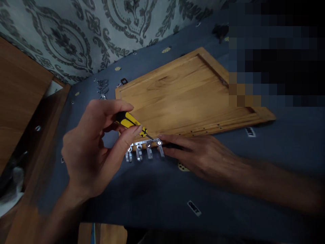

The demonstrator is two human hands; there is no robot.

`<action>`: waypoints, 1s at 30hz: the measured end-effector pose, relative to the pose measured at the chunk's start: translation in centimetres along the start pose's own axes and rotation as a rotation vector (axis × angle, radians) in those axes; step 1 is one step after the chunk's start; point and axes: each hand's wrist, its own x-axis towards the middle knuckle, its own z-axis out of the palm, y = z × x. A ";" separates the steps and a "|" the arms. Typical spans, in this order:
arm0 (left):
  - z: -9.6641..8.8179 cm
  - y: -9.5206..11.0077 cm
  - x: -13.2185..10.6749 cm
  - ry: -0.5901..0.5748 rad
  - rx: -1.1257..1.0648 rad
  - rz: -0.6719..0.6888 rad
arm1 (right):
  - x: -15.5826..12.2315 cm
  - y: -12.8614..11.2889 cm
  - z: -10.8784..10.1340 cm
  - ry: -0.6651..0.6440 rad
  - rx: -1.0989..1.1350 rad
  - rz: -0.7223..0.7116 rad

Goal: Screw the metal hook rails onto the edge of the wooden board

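Note:
My left hand [88,149] is closed around the handle of a yellow-and-black screwdriver [132,122]. The screwdriver's tip points down and right, reaching a silver metal hook rail [144,144]. Several hooks hang from this rail, which lies along the near edge of a wooden panel [172,98]. Screw heads show on the rail. At the rail's right end, my right hand [205,152] has its fingertips pressed against the rail and the panel edge. Something dark shows between its fingers; I cannot tell whether it is an object or shadow.
The panel rests on a dark blue patterned cloth [218,206]. More metal hooks [103,88] lie beyond my left hand. Small dark holes run along the panel's near edge. Patterned wallpaper [122,30] rises behind, and wooden furniture [22,101] stands at left. The upper right is blurred out.

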 end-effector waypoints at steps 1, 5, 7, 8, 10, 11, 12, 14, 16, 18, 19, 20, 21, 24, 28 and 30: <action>0.0 0.0 0.0 -0.001 0.008 0.005 | 0.0 0.0 0.0 -0.005 -0.002 -0.004; -0.1 0.0 0.0 -0.005 0.059 0.060 | 0.2 -0.1 -0.3 0.002 -0.011 -0.022; -0.1 0.0 0.1 -0.016 0.055 0.070 | 0.3 -0.2 -0.4 0.023 -0.009 -0.025; -0.1 0.0 0.1 -0.030 0.059 0.068 | 0.4 -0.2 -0.5 0.036 -0.008 -0.029; -0.1 0.1 0.0 -0.051 0.085 0.068 | 0.4 -0.3 -0.5 0.044 -0.009 -0.031; -0.1 0.1 0.0 -0.055 0.094 0.074 | 0.4 -0.3 -0.5 0.045 -0.012 -0.032; 0.0 0.1 0.0 -0.058 0.095 0.078 | 0.4 -0.3 -0.5 0.045 -0.015 -0.031; 0.0 0.2 0.0 -0.054 0.091 0.070 | 0.3 -0.3 -0.5 0.038 -0.020 -0.025; 0.0 0.1 0.0 -0.045 0.091 0.058 | 0.3 -0.3 -0.5 0.039 -0.021 -0.019; -0.1 0.1 0.0 -0.046 0.098 0.060 | 0.3 -0.2 -0.5 0.043 -0.017 -0.024; -0.2 0.0 0.0 -0.047 0.100 0.070 | 0.3 -0.2 -0.5 0.044 -0.013 -0.029; -0.2 0.0 0.0 -0.050 0.098 0.080 | 0.3 -0.2 -0.5 0.048 -0.009 -0.032; -0.3 0.0 0.0 -0.054 0.094 0.083 | 0.2 -0.2 -0.5 0.050 -0.005 -0.033; -0.5 0.0 0.1 -0.027 0.064 0.081 | 0.2 -0.1 -0.4 0.032 0.007 -0.015; -0.7 0.1 0.2 0.007 0.089 0.106 | 0.2 -0.1 -0.4 0.010 0.017 0.000; -0.9 0.1 0.2 -0.005 0.111 0.106 | 0.2 -0.1 -0.4 0.026 0.016 -0.009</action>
